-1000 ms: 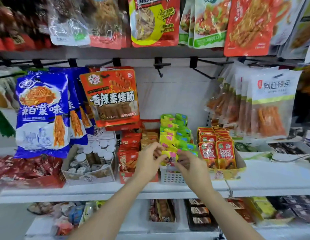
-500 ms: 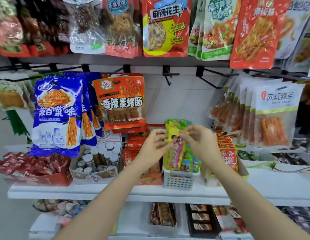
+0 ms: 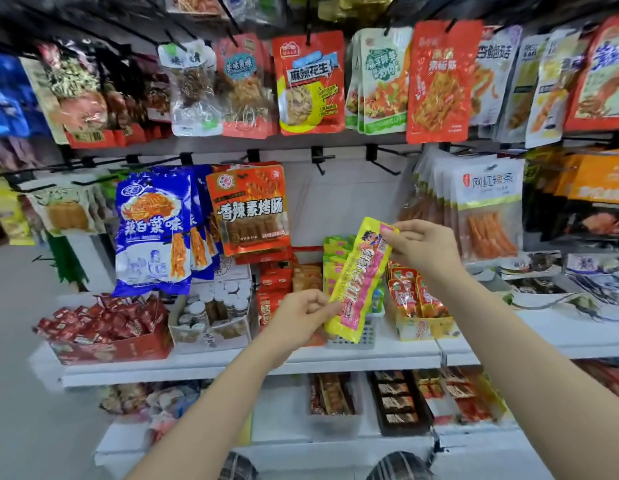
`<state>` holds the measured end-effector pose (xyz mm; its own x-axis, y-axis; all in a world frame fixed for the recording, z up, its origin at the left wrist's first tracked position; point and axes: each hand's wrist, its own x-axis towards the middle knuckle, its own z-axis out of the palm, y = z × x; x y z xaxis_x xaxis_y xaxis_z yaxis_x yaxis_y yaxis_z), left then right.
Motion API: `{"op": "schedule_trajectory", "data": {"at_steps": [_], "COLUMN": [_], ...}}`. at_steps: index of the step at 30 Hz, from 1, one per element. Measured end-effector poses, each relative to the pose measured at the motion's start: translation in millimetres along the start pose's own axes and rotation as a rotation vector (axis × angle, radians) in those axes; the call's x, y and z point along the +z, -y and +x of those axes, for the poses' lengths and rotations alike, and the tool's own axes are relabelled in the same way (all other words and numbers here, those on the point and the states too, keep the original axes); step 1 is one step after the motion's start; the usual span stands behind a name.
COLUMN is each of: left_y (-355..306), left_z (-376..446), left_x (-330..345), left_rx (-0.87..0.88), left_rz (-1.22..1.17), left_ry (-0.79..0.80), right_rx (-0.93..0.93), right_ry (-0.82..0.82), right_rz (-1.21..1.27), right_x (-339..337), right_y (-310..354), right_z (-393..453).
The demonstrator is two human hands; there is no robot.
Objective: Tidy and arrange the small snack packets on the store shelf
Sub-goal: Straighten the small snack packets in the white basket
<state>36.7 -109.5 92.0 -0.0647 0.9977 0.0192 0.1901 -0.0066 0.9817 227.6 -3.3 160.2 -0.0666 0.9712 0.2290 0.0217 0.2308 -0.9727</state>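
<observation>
A long yellow and pink snack packet (image 3: pixel 360 282) is held tilted in front of the shelf. My right hand (image 3: pixel 422 247) pinches its top end and my left hand (image 3: pixel 301 317) pinches its lower left edge. Behind it a small white basket (image 3: pixel 368 336) holds more yellow-green packets (image 3: pixel 335 261), partly hidden by the lifted one. The basket stands on the white shelf (image 3: pixel 232 363).
A yellow box of small red packets (image 3: pixel 415 299) stands right of the basket; orange-red boxes (image 3: pixel 271 292), a box of white-capped jars (image 3: pixel 214 310) and a red tray of packets (image 3: pixel 104 323) stand left. Large bags (image 3: pixel 252 209) hang on hooks above. A lower shelf holds trays (image 3: pixel 398 400).
Both hands have lifted the long yellow packet out of the basket and up in front of the shelf. The camera view has tipped upward, showing more hanging bags.
</observation>
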Motion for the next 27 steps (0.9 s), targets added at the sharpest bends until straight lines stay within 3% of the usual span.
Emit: {"op": "schedule_trajectory", "data": {"at_steps": [2, 7, 11, 14, 18, 21, 24, 27], "left_y": [-2, 5, 10, 11, 12, 10, 15, 23], "left_z": [-18, -39, -34, -22, 1, 21, 38, 44], "left_x": [0, -1, 4, 1, 4, 14, 22, 25], "left_rx": [-0.046, -0.27, -0.268, -0.315, -0.301, -0.219, -0.136, -0.071], "left_rz": [-0.15, -0.918, -1.093, -1.245, -1.011, -0.604, -0.369, -0.254], "left_ry": [0.046, 0.374, 0.39, 0.522, 0.616, 0.409, 0.202, 0.147], "right_rx": [0.017, 0.052, 0.045, 0.016, 0.012, 0.108, 0.212, 0.089], "right_ry": [0.029, 0.137, 0.171, 0.145, 0.144, 0.233, 0.306, 0.266], "right_rz": [0.061, 0.199, 0.282, 0.293, 0.204, 0.236, 0.324, 0.172], "right_x": [0, 9, 15, 17, 19, 13, 5, 9], "right_y": [2, -1, -1, -1, -16, -28, -36, -46], "right_z": [-13, -30, -30, -21, -5, 10, 24, 33]}}
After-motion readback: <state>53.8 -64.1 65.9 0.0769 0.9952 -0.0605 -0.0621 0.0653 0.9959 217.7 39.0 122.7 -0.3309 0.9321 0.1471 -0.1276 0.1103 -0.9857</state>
